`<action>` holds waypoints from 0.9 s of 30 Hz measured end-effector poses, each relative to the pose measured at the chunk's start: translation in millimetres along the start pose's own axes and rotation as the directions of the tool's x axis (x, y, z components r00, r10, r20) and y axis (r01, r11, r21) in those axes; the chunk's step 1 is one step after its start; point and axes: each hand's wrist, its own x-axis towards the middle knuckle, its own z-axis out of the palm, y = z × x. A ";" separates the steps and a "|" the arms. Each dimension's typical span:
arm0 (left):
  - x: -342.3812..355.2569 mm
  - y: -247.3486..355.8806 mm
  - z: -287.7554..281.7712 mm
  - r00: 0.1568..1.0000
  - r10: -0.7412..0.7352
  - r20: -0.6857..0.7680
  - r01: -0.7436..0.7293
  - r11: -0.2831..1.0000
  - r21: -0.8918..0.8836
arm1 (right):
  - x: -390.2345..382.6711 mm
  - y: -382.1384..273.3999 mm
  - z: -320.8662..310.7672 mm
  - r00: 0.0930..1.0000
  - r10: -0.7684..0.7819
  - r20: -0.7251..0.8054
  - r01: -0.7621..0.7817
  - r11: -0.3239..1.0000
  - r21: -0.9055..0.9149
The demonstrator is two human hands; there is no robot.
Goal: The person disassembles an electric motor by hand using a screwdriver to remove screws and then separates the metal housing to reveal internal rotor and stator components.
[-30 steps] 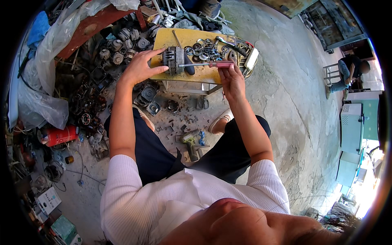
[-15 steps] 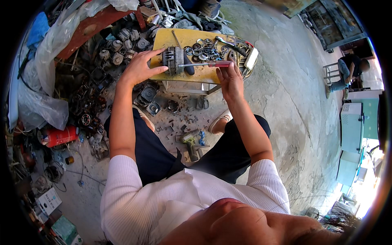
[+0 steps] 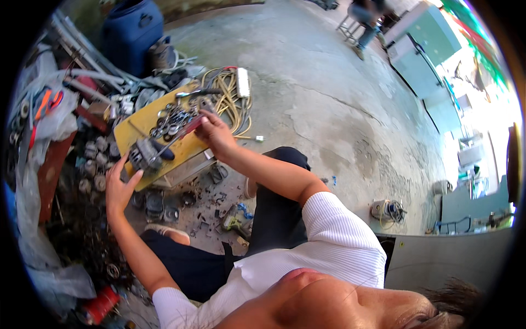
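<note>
A grey finned metal housing (image 3: pixel 143 156) sits at the near left end of a yellow board-topped bench (image 3: pixel 127 129). My left hand (image 3: pixel 121 186) is beside it, fingers apart, fingertips at or very near its left side. My right hand (image 3: pixel 216 134) grips the red handle of a screwdriver (image 3: pixel 190 125), whose long shaft reaches down-left to the housing. A dark tool handle (image 3: pixel 163 151) lies beside the housing. Metal rings and small parts (image 3: pixel 170 119) are heaped behind the shaft, with a ratchet (image 3: pixel 197 92) farther back.
Yellow cord (image 3: pixel 230 109) and a white power strip (image 3: pixel 242 82) are at the bench's right. Old housings (image 3: pixel 96 164) crowd the left. A power drill (image 3: pixel 233 219) lies below. A blue barrel (image 3: pixel 131 38) stands behind; a seated person (image 3: pixel 361 27) is farther back, near pale cabinets (image 3: pixel 416 71).
The view has swung round, so the bench and my hands appear further left and tilted. My left hand's fingers sit lower on the housing. My right hand still holds the screwdriver.
</note>
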 end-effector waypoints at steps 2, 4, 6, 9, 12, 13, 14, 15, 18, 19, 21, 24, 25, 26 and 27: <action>1.2 4.8 2.0 0.999 -0.038 0.025 0.038 0.999 -0.008 | -6.1 -4.5 2.0 1.000 0.025 -0.019 -0.026 0.999 -0.042; 0.3 12.7 -1.8 0.997 -0.070 0.044 0.070 0.998 -0.009 | -8.0 -5.8 4.1 0.998 0.033 -0.048 -0.038 0.995 -0.090; 0.9 15.5 -3.7 0.996 -0.074 0.046 0.074 0.997 0.001 | -6.9 -5.7 1.3 0.999 0.031 -0.037 -0.034 0.996 -0.081; 2.6 13.4 -1.8 0.997 -0.056 0.045 0.055 0.998 0.022 | 1.6 1.8 -6.7 1.000 0.008 -0.016 -0.008 1.000 0.017; 5.7 2.6 4.4 0.999 -0.022 0.043 0.021 1.000 0.018 | 7.2 10.0 -9.6 0.997 -0.038 -0.063 0.041 0.998 0.047; 6.5 -6.4 4.8 0.999 0.022 0.040 -0.022 1.000 0.010 | 6.7 11.1 -5.8 0.997 -0.055 -0.053 0.057 0.997 0.043; 7.4 -10.6 6.6 0.999 0.019 0.051 -0.020 1.000 0.004 | 8.0 14.0 -5.4 0.998 -0.038 -0.048 0.039 0.999 0.022; 7.1 -14.6 6.2 0.998 0.012 0.058 -0.012 1.000 0.004 | 8.2 15.3 -4.9 0.999 -0.015 -0.039 0.016 1.000 0.004; 3.7 -13.5 4.3 0.994 -0.012 0.110 0.022 0.995 -0.096 | -7.4 -1.7 7.9 0.995 0.051 -0.084 -0.058 0.995 -0.086; 2.6 -5.3 2.1 0.992 -0.021 0.121 0.031 0.997 -0.076 | -9.6 -5.5 9.8 0.995 0.033 -0.093 -0.045 0.991 -0.127; 4.0 -7.3 0.0 0.992 -0.030 0.125 0.036 0.998 -0.047 | -7.8 -8.1 10.8 0.994 0.000 -0.112 -0.024 0.977 -0.213; 6.2 -7.3 5.6 0.994 -0.027 0.106 0.033 0.998 -0.057 | -4.2 4.3 -0.6 0.997 -0.069 0.025 0.070 0.997 -0.032; 5.9 -8.7 5.8 0.994 -0.024 0.105 0.028 0.999 -0.035 | -7.1 2.0 0.9 0.993 -0.064 0.099 0.057 0.996 0.068; 5.3 -10.3 5.7 0.995 -0.023 0.101 0.024 1.000 -0.013 | -6.9 1.1 3.2 0.995 -0.057 0.081 0.050 0.995 0.081; 6.7 -8.6 5.2 0.995 -0.016 0.096 0.015 1.000 0.013 | -4.1 3.0 3.0 0.996 -0.072 0.045 0.067 0.993 0.096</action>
